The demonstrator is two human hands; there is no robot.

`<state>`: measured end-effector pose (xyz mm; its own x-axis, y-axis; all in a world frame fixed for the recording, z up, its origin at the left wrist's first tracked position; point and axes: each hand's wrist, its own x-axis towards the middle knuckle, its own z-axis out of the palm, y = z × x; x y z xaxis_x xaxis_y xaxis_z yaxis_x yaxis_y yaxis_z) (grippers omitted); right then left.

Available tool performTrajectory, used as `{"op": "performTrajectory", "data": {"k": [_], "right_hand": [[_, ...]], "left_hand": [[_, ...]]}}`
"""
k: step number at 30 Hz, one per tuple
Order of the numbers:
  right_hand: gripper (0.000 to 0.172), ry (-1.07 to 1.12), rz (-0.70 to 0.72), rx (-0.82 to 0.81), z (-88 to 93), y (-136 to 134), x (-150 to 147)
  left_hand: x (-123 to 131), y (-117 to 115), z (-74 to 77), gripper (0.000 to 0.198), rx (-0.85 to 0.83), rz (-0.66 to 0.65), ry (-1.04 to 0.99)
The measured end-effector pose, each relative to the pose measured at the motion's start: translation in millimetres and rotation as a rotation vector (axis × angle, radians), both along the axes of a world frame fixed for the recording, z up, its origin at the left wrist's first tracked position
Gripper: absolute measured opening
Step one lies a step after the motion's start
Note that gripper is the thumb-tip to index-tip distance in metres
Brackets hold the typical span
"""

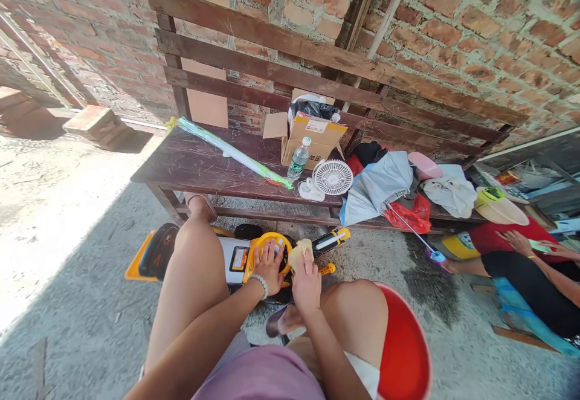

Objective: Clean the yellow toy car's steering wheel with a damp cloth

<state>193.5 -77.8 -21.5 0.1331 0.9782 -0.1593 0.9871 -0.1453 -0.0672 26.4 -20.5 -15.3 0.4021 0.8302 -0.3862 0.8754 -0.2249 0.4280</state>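
Observation:
A yellow, white and black ride-on toy car [235, 255] lies on the concrete floor in front of my knees. My left hand [268, 265], with a bead bracelet at the wrist, rests on the car's yellow steering wheel [272, 244] with fingers spread. My right hand [306, 280] presses a pale yellow cloth [299, 251] against the car beside the wheel, fingers closed on the cloth. A yellow and black handle part [333, 240] sticks out to the right of the cloth.
A dark wooden bench [190, 164] against the brick wall carries a cardboard box [312, 134], a water bottle [299, 159], a small white fan [333, 177], a long wrapped tube [231, 151], a grey umbrella [380, 185] and clothes. Another person [525, 267] sits at right. A red stool [403, 345] is under me.

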Motion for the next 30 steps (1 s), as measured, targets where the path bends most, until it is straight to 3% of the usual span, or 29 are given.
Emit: {"op": "performTrajectory", "data": {"k": [3, 10, 16, 25, 30], "right_hand": [[0.071, -0.081, 0.008, -0.028, -0.4, 8, 4], [0.074, -0.104, 0.002, -0.056, -33.1, -4, 3], [0.076, -0.079, 0.020, -0.031, -22.2, 1, 10], [0.073, 0.138, -0.141, 0.043, -37.1, -31, 40], [0.067, 0.322, -0.099, 0.173, -13.0, -32, 84]], "left_hand": [[-1, 0, -5.0, 0.101, 0.014, -0.007, 0.005], [0, -1, -17.4, 0.097, 0.068, -0.006, -0.006], [1, -2, -12.3, 0.100, 0.043, -0.002, -0.007], [0, -2, -8.2, 0.099, 0.030, 0.004, -0.018], [0, -2, -9.6, 0.102, 0.033, 0.005, -0.027]]}}
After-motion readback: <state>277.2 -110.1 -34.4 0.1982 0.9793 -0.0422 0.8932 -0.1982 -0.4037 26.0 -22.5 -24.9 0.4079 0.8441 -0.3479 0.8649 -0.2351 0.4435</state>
